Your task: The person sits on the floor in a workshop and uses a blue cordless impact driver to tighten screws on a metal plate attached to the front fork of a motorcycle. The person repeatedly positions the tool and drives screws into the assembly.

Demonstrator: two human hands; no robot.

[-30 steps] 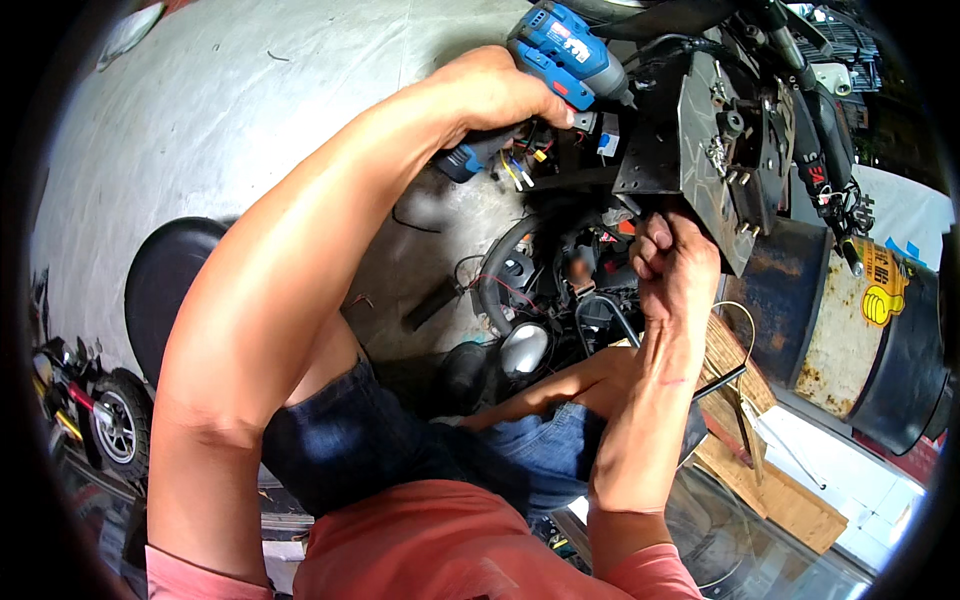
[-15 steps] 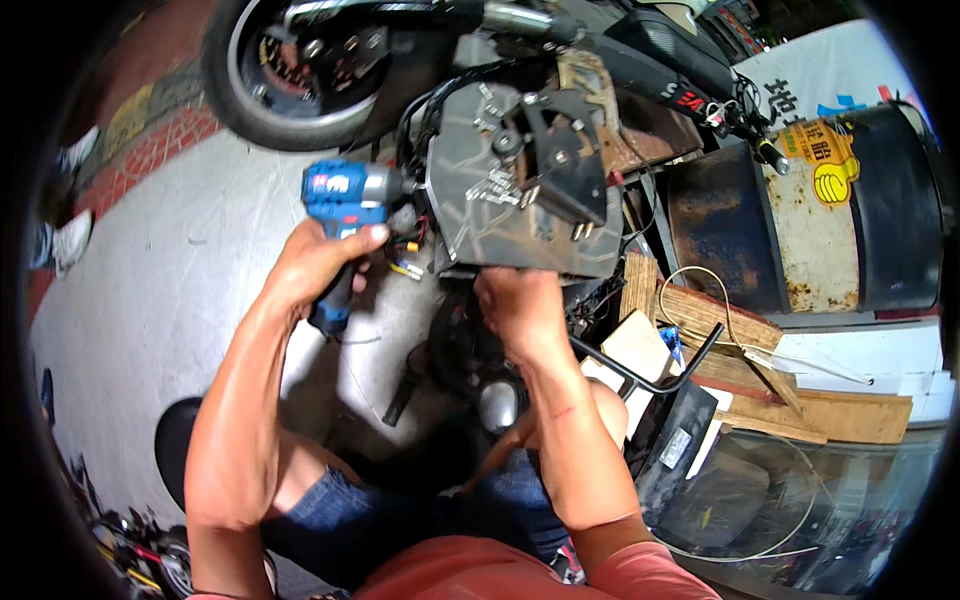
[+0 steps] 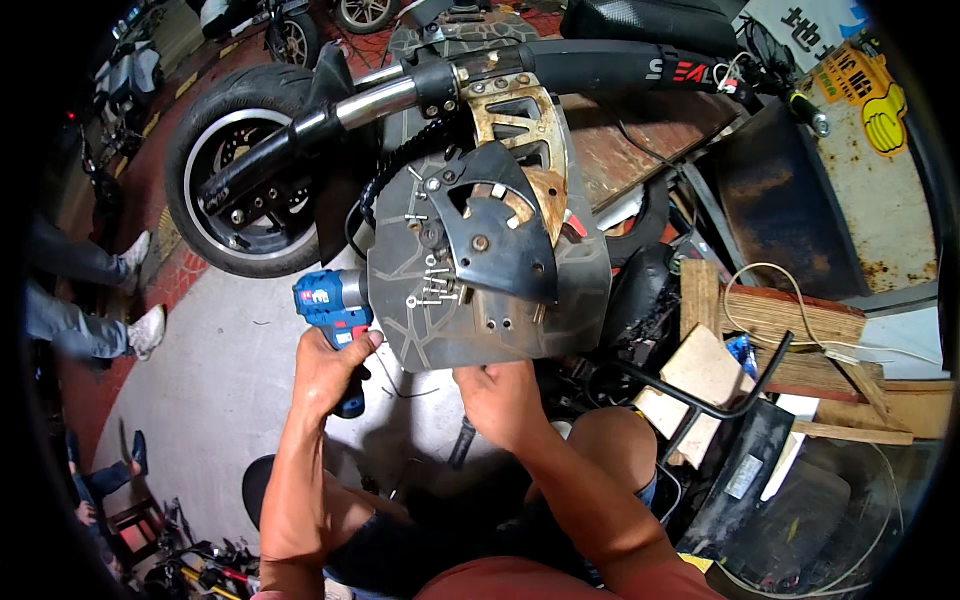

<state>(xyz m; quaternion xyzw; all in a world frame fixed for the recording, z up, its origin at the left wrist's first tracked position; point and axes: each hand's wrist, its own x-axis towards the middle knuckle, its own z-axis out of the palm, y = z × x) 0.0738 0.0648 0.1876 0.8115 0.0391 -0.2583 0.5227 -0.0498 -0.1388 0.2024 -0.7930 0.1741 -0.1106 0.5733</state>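
Note:
My left hand (image 3: 328,366) is closed round the grip of a blue cordless impact driver (image 3: 325,298). The driver's nose meets the left edge of a grey patterned footboard (image 3: 420,335), and its tip is hidden there. At the board's near edge my right hand (image 3: 503,400) is closed, its fingertips out of sight under the rim; what they hold cannot be made out. Several loose bolts (image 3: 432,285) lie on the board beside a black curved metal bracket (image 3: 497,225). Behind that bracket is a worn, rusty metal bracket (image 3: 520,120).
A scooter wheel (image 3: 240,170) with its fork lies at the far left. To the right are wood pieces (image 3: 790,310), a black bent tube (image 3: 715,405) and a rusty drum (image 3: 850,200). Another person's shoes (image 3: 148,332) are on the floor at left.
The view has tilted up and shifted, so the board and both hands sit lower in the picture and more of the wheel shows. Both hands keep their places at the board's edges.

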